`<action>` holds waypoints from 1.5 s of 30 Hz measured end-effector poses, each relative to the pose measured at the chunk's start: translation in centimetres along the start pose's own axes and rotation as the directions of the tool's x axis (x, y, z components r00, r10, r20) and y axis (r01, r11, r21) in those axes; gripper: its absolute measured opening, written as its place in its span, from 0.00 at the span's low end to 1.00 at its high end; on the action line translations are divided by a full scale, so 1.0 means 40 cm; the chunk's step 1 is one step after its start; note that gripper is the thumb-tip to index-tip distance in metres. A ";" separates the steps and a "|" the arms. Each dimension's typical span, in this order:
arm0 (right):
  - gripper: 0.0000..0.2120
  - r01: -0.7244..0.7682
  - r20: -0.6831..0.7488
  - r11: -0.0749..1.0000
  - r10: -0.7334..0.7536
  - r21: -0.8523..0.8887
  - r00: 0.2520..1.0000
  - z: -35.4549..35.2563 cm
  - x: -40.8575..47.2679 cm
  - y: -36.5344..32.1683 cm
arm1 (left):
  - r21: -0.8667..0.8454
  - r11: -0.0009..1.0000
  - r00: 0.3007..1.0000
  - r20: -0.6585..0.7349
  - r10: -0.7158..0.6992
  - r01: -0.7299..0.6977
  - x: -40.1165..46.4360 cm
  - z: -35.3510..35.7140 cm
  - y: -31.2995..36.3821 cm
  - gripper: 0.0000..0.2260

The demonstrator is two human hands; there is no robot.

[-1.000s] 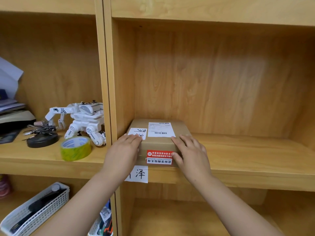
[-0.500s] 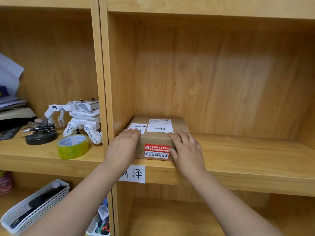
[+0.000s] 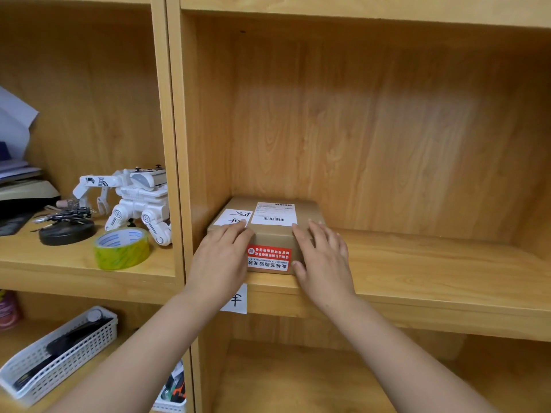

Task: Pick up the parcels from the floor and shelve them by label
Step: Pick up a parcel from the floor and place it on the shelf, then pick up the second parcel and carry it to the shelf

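Looks like an office or storeroom fitted with wooden shelving (image 3: 387, 281). Left of the hands (image 3: 217, 263): a white toy robot (image 3: 134, 201), a roll of yellow-green tape (image 3: 122, 248), stacked papers (image 3: 15, 162) and a black round stand of clips (image 3: 67, 231). Below the left hand: a white plastic basket (image 3: 59, 353) of stationery and a handwritten paper label (image 3: 237, 299) on the shelf edge.

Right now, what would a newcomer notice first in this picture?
Two bare hands, the left hand and the right hand, rest flat on a brown cardboard box in the left corner of a wooden shelf. In the next compartment to the left stand a white toy robot and a roll of green tape.
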State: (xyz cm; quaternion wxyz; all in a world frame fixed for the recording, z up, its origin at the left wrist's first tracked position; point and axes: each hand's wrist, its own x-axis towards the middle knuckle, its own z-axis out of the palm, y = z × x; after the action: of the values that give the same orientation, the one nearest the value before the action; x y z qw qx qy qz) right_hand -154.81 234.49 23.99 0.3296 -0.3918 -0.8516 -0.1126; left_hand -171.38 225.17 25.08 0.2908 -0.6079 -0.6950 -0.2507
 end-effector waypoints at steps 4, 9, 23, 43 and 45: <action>0.32 -0.046 -0.012 0.998 0.045 -0.039 0.999 -0.022 -0.027 -0.012 | -0.075 0.994 0.997 -0.003 0.079 -0.079 -0.017 0.000 0.019 0.18; 0.32 -0.125 0.004 0.985 0.126 -0.120 0.992 -0.075 -0.065 -0.030 | -0.157 0.974 0.986 -0.012 0.163 -0.163 -0.020 -0.009 0.021 0.18; 0.28 -0.340 0.072 0.887 0.379 -0.312 0.923 -0.182 -0.309 -0.197 | -0.527 0.800 0.944 -0.016 0.330 -0.288 -0.147 -0.064 0.033 0.14; 0.25 -0.755 -0.052 0.435 0.850 -0.491 0.524 -0.583 -0.975 -0.220 | -0.812 0.359 0.612 0.003 0.791 -0.461 -0.505 -0.249 0.571 0.18; 0.24 -0.785 -0.074 0.399 0.870 -0.473 0.487 -0.636 -1.050 -0.234 | -0.824 0.327 0.577 0.000 0.817 -0.462 -0.559 -0.299 0.633 0.19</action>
State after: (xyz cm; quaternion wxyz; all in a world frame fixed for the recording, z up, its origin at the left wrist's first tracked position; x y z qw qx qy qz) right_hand -129.73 191.87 16.61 0.1613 -0.8356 -0.5176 -0.0881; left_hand -143.07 204.58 17.53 -0.0697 -0.9345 -0.2573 -0.2360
